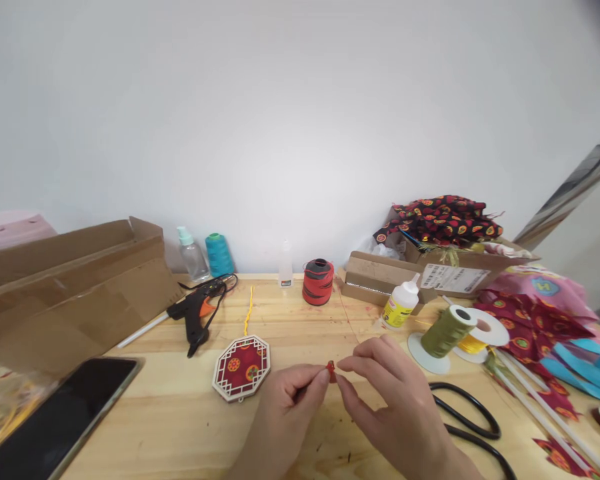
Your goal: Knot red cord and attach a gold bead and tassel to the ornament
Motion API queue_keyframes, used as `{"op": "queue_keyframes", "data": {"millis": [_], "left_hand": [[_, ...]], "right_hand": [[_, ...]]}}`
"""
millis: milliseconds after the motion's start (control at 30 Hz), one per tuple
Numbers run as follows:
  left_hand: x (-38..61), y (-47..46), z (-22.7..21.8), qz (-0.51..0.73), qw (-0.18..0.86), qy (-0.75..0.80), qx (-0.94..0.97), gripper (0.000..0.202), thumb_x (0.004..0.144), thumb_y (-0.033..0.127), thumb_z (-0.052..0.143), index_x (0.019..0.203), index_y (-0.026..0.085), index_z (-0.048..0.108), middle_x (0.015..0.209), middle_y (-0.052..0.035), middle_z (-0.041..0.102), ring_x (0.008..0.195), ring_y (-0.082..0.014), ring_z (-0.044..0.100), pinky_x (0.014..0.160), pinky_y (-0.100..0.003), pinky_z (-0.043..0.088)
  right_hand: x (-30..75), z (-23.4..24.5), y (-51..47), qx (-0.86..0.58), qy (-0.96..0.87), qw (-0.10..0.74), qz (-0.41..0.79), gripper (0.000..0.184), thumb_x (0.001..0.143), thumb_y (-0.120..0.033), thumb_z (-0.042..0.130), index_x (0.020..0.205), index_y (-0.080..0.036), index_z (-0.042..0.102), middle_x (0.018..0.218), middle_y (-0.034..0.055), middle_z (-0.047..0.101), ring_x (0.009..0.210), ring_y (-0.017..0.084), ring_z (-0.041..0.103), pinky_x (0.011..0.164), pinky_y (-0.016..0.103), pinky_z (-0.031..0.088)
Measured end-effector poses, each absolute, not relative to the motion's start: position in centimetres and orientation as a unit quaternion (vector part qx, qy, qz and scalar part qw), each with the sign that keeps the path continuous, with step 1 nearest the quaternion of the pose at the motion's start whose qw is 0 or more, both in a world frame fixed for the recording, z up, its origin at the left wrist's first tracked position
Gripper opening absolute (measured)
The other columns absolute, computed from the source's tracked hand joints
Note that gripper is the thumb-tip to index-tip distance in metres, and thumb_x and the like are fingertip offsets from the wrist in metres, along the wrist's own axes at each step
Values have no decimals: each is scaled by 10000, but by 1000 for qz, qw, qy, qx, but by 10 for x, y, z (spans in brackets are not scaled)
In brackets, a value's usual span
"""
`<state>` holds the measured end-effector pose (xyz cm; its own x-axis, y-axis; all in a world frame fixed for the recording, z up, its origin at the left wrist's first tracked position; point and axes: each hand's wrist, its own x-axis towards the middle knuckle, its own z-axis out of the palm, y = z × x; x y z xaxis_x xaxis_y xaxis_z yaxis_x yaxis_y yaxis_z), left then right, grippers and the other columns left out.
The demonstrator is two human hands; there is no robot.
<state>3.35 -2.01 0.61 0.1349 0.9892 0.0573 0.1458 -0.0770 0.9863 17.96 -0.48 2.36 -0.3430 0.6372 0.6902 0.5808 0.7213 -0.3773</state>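
Both my hands meet low over the wooden table (300, 320), pinching a tiny red bead (331, 369) between them. My left hand (285, 413) grips it from the left with thumb and forefinger closed. My right hand (395, 407) pinches it from the right, other fingers curled. Just left of my hands lies an octagonal ornament (241, 367) with red patterned fabric in a pale frame and a yellow cord (249, 309) running away from it.
A black glue gun (196, 312), red thread spool (317, 281), glue bottle (400, 304), olive spool (445, 333) and black scissors (467, 420) lie around. A phone (60, 420) and a cardboard box (65, 287) are left; patterned fabric (443, 223) and sticks (540, 407) right.
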Motion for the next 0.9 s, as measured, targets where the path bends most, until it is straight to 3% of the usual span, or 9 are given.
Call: {"op": "queue_keyframes", "data": {"millis": [367, 900], "left_hand": [[33, -21, 5, 438, 437, 500, 606, 273, 807, 302, 462, 740, 158, 684, 612, 9, 590, 634, -154, 516, 593, -222, 402], [34, -23, 7, 454, 384, 492, 636, 298, 800, 290, 455, 638, 149, 662, 597, -2, 589, 565, -136, 496, 529, -200, 399]], "right_hand": [[178, 21, -8, -377, -824, 422, 20, 105, 743, -120, 526, 767, -175, 613, 660, 32, 541, 598, 145, 468, 515, 268, 396], [174, 23, -7, -394, -793, 456, 89, 100, 710, -112, 536, 710, -168, 618, 625, 31, 548, 600, 150, 517, 517, 264, 436]]}}
